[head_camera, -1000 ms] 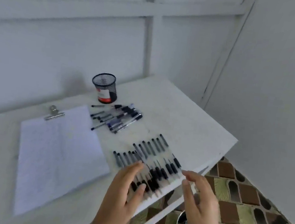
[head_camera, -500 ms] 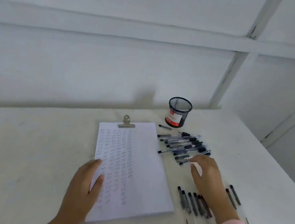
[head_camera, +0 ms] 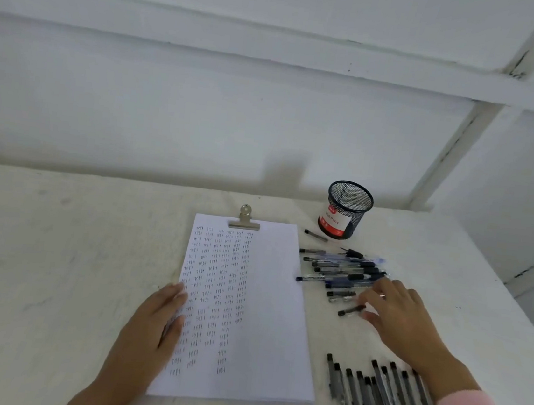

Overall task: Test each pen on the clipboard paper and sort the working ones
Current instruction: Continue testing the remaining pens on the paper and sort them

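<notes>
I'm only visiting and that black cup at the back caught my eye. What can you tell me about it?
The cup is a round holder of black wire mesh, open on top, with a red and white label around its lower part. It stands upright at the back of the white table, near the wall, beyond the pile of pens. No pens stick out of it. One pen lies close beside its base.

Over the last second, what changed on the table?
Both hands left the near pen row. The left hand moved onto the clipboard paper; the right hand reached to the far pile, now at one stray pen, grip unclear. Mesh cup stayed put.
</notes>
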